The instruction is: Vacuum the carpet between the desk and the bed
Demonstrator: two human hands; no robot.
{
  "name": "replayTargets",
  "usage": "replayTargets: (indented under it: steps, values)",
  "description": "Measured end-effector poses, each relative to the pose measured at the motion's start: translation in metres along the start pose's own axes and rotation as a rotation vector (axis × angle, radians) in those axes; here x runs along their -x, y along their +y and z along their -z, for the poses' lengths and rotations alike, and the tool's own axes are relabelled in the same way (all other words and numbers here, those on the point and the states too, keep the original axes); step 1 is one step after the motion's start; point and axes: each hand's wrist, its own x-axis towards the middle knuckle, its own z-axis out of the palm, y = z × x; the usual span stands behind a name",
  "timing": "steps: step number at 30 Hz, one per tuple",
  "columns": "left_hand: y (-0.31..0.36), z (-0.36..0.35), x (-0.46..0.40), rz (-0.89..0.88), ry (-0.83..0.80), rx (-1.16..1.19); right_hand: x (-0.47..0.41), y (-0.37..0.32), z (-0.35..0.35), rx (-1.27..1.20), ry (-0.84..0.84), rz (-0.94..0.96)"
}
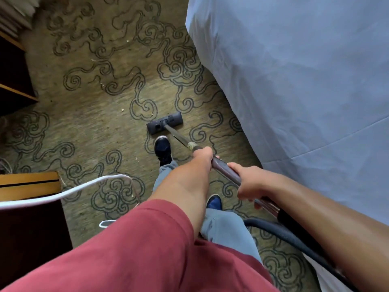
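- Nearest the lens: soft red sleeve (pixel 147 245) of the left arm, loosely draped.
- Left hand (pixel 202 158) wrapped round the vacuum wand (pixel 225 170), a smooth dark tube with a pale taped band; right hand (pixel 250 184) clamped on the same tube nearer the body.
- Ribbed grey hose (pixel 280 230) curving off from the wand's end.
- Flat rectangular floor head (pixel 164 122) resting on the carpet (pixel 94 123), olive pile with dark swirling cloud outlines, scattered pale crumbs.
- Dark shoe (pixel 162 147) just behind the head.
- Smooth white bed sheet (pixel 294 81) close on the right; wooden desk edge (pixel 29 184) and white cable (pixel 69 191) at left.
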Motion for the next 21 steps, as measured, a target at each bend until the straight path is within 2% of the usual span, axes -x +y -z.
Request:
replayTargets:
  steps: [8, 16, 21]
  values:
    - [0.059, 0.042, -0.051, -0.05, 0.022, -0.057, -0.053, -0.058, 0.006, -0.193, 0.044, 0.053]
    - [0.147, 0.074, -0.108, -0.079, 0.04, -0.016, -0.111, -0.125, 0.063, -0.227, 0.046, 0.078]
    - [0.226, 0.102, -0.161, -0.104, 0.062, 0.035, -0.162, -0.187, 0.115, -0.199, 0.055, 0.091]
